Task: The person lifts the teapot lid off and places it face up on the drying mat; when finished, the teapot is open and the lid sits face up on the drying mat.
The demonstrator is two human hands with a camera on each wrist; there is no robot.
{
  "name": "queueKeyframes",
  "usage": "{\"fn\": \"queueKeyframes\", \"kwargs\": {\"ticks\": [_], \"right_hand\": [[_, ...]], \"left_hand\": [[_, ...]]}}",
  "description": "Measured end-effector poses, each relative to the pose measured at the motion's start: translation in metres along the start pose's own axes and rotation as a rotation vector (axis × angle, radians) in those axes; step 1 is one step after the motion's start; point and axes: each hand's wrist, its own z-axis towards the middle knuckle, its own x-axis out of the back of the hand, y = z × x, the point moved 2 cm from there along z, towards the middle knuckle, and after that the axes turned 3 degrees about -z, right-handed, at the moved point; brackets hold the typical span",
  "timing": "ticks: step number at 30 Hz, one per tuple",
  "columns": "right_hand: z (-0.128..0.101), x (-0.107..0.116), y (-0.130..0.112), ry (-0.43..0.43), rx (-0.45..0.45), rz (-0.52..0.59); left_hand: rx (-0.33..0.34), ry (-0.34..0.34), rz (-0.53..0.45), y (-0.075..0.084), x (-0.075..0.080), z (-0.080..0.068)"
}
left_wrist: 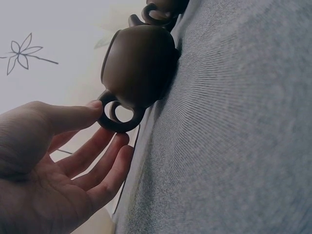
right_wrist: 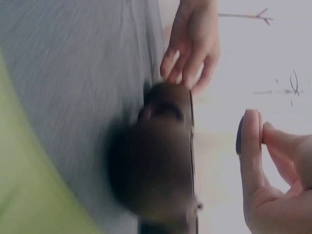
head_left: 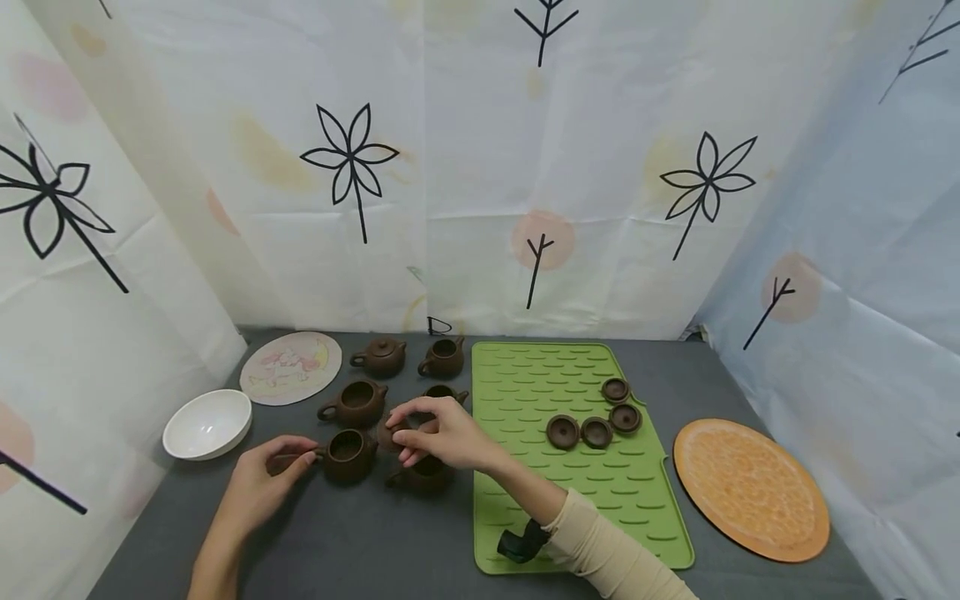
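Head view: grey worktop [head_left: 360, 542] with a cluster of small brown teapots. Left hand [head_left: 258, 483] lies at the handle of the front-left open teapot [head_left: 347, 454], fingertips touching the handle. Right hand [head_left: 442, 437] hovers over the cluster, fingers pinching a small brown lid [head_left: 391, 435] just right of that teapot and above another open pot [head_left: 423, 475]. Further back: three more pots, one of them a lidded pot [head_left: 380, 357]. Green mat [head_left: 525, 508] to the right carries four loose lids [head_left: 592, 421]. White bowl [head_left: 207, 423] and a printed round mat [head_left: 291, 367] at left, orange round mat [head_left: 750, 487] at right.

Left wrist view: left hand [left_wrist: 53, 175] open, fingers straight and loosely together, thumb tip and one finger touching the ring handle of the teapot [left_wrist: 139, 66], which stands on the worktop [left_wrist: 234, 146].

Right wrist view: blurred. Right hand [right_wrist: 275, 180] pinches the lid [right_wrist: 240, 136] edge-on between finger and thumb, just beside the rim of a teapot [right_wrist: 156, 165]. Left hand [right_wrist: 192, 44] beyond, fingertips at its handle.
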Motion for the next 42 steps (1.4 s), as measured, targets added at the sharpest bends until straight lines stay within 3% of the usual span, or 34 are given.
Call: {"fn": "queueKeyframes", "kwargs": {"ticks": [5, 15, 25, 28, 37, 42], "right_hand": [[-0.017, 0.030, 0.003, 0.002, 0.013, 0.012], [-0.054, 0.089, -0.003, 0.118, -0.112, -0.039], [-0.088, 0.144, 0.010, 0.202, -0.144, -0.111], [-0.096, 0.159, 0.019, 0.213, -0.191, -0.118], [-0.117, 0.190, 0.040, 0.217, -0.291, -0.065], [-0.123, 0.197, 0.043, 0.250, -0.284, -0.025]], "left_hand": [[0.006, 0.005, 0.006, -0.001, 0.001, -0.001], [0.022, -0.006, 0.013, 0.000, 0.001, 0.000], [0.006, -0.021, 0.011, -0.001, 0.000, 0.001], [0.012, -0.028, 0.014, -0.001, 0.000, 0.001], [0.037, -0.033, 0.035, 0.001, -0.001, 0.001], [0.049, -0.037, 0.034, 0.001, -0.001, 0.001]]}}
